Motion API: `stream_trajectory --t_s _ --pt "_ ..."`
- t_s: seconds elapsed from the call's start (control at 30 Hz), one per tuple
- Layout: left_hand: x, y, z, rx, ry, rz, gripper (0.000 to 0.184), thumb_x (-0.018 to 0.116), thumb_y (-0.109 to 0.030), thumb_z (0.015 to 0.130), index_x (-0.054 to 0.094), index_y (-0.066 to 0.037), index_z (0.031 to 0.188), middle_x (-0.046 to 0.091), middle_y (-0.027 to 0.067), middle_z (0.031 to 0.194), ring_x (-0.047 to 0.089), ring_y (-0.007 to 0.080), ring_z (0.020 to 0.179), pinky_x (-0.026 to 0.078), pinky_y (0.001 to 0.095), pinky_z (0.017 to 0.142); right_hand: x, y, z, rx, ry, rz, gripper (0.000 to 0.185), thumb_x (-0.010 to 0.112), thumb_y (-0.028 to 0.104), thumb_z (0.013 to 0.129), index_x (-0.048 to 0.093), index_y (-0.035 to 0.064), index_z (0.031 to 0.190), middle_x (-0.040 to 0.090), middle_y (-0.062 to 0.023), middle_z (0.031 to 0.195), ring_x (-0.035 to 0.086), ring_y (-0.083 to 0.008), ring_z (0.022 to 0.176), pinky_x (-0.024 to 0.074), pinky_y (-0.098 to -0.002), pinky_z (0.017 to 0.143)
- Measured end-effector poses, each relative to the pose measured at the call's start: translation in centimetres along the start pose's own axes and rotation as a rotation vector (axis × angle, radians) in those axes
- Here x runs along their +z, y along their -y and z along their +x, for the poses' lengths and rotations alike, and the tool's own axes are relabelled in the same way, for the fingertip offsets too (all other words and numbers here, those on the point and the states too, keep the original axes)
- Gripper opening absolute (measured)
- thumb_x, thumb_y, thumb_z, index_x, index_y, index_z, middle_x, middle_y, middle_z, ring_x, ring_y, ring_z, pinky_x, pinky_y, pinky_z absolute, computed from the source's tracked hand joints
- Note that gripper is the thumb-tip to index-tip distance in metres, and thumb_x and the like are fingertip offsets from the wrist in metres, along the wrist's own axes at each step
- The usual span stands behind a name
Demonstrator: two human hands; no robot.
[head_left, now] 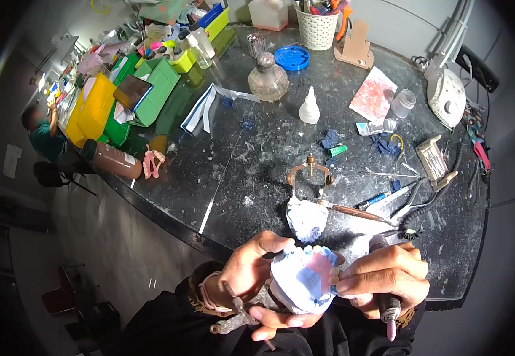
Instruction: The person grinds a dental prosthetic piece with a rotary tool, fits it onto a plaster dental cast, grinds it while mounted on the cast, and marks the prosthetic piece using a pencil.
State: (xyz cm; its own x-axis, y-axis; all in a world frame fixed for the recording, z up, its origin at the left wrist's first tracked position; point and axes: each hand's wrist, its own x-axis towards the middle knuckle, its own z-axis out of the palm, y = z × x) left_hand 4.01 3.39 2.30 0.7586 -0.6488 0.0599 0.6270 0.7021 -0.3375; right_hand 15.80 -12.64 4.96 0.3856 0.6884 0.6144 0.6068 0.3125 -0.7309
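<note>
A pale blue dental cast [296, 282] with teeth and a pink area lies in my left hand [246, 267], whose fingers wrap round its side and underside. A rough metal articulator part [236, 317] sticks out from the cast below that hand. My right hand [385, 276] holds a dark rotary handpiece [389, 305] with a pink tip pointing down, its fingertips at the cast's right edge. Just beyond the cast, a second blue-white cast [306, 221] rests on the bench, joined to a brass-coloured articulator frame [311, 172].
On the dark bench [239, 207] stand a small white dropper bottle [309, 107], a glass burner [268, 80] and a blue lid [292, 57]. Tools and a handpiece cord lie right. Bins [156, 92] and a brown bottle [112, 159] stand left. A person [47, 133] is far left.
</note>
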Motion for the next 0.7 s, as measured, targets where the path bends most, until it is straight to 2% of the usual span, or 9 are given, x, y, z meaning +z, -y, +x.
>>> stream_trajectory --t_s 0.13,0.33,0.4,0.5,0.53,0.6,0.63,0.67,0.7 --pt "-0.3 -0.2 -0.5 -0.035 0.045 0.052 0.067 0.037 -0.053 0.082 0.032 0.001 0.12 0.046 0.0287 0.087 0.043 0.014 0.039 0.052 0.0402 0.043 -0.2 -0.5 -0.1 -0.068 0.035 0.027 0.01 0.068 0.014 0.073 0.066 0.0046 0.075 0.062 -0.0046 0.069 0.06 -0.0109 0.054 0.0452 -0.0202 0.042" --pt "-1.6 -0.5 -0.2 -0.111 0.083 0.028 0.063 0.037 -0.049 0.082 0.031 -0.001 0.122 0.045 0.0297 0.088 0.043 0.0157 0.04 0.052 0.0408 0.044 -1.5 -0.9 0.0 -0.154 0.224 -0.041 0.022 0.061 0.025 0.081 0.067 0.0038 0.076 0.062 -0.0055 0.069 0.061 -0.0118 0.054 0.0454 -0.0203 0.039" --pt "-2.0 -0.5 -0.1 -0.122 0.084 0.049 0.062 0.037 -0.048 0.083 0.031 -0.001 0.122 0.045 0.0301 0.088 0.043 0.0163 0.04 0.052 0.041 0.044 -1.1 -0.9 0.0 -0.154 0.172 -0.027 0.025 0.059 0.027 0.082 0.067 0.0039 0.076 0.062 -0.0058 0.071 0.061 -0.0124 0.054 0.0451 -0.0207 0.039" --pt "0.0 0.1 -0.3 0.054 -0.045 0.103 0.06 0.039 -0.046 0.082 0.028 -0.006 0.126 0.045 0.0299 0.09 0.044 0.0181 0.042 0.052 0.0412 0.046 -0.8 -0.9 -0.1 -0.155 0.11 -0.011 0.028 0.059 0.029 0.082 0.066 0.0035 0.075 0.061 -0.0065 0.072 0.06 -0.013 0.053 0.0451 -0.0214 0.04" --pt "0.0 0.3 -0.1 0.111 0.026 0.186 0.063 0.044 -0.041 0.08 0.018 -0.011 0.13 0.045 0.0292 0.093 0.047 0.02 0.048 0.051 0.0394 0.051 -0.8 -0.9 0.0 -0.158 0.092 -0.008 0.029 0.059 0.03 0.082 0.065 0.0032 0.074 0.061 -0.0068 0.072 0.06 -0.0132 0.053 0.0452 -0.0217 0.041" --pt "0.7 0.7 -0.1 0.297 -0.065 0.564 0.072 0.051 -0.036 0.074 0.01 -0.011 0.129 0.046 0.0269 0.094 0.05 0.0203 0.057 0.05 0.036 0.057 -0.6 -0.2 -0.1 -0.022 -0.017 -0.023 0.024 0.065 0.027 0.077 0.063 0.0027 0.073 0.061 -0.0076 0.071 0.058 -0.0127 0.051 0.0454 -0.0219 0.044" --pt "0.5 0.7 0.0 0.359 -0.075 0.731 0.078 0.055 -0.03 0.068 0.007 -0.009 0.126 0.048 0.0232 0.097 0.052 0.0199 0.063 0.048 0.0315 0.06 -0.4 0.1 -0.2 0.051 -0.075 -0.029 0.023 0.07 0.024 0.074 0.061 0.0027 0.072 0.061 -0.0079 0.07 0.057 -0.0122 0.05 0.0454 -0.0218 0.046" --pt "0.7 1.0 0.0 0.441 -0.145 0.843 0.077 0.056 -0.027 0.064 0.01 -0.006 0.122 0.048 0.021 0.097 0.052 0.0198 0.066 0.047 0.0284 0.06 -0.3 0.3 -0.3 0.048 -0.067 -0.041 0.022 0.072 0.022 0.072 0.061 0.0029 0.073 0.061 -0.0078 0.07 0.057 -0.0122 0.051 0.0454 -0.0217 0.046" --pt "0.6 0.9 -0.1 0.463 -0.153 0.898 0.077 0.056 -0.025 0.063 0.009 -0.006 0.121 0.048 0.0205 0.098 0.052 0.0201 0.072 0.045 0.0293 0.064 -0.2 0.4 -0.4 0.044 -0.06 -0.053 0.021 0.074 0.02 0.07 0.061 0.0032 0.073 0.061 -0.0076 0.069 0.058 -0.0122 0.051 0.0453 -0.0216 0.046"
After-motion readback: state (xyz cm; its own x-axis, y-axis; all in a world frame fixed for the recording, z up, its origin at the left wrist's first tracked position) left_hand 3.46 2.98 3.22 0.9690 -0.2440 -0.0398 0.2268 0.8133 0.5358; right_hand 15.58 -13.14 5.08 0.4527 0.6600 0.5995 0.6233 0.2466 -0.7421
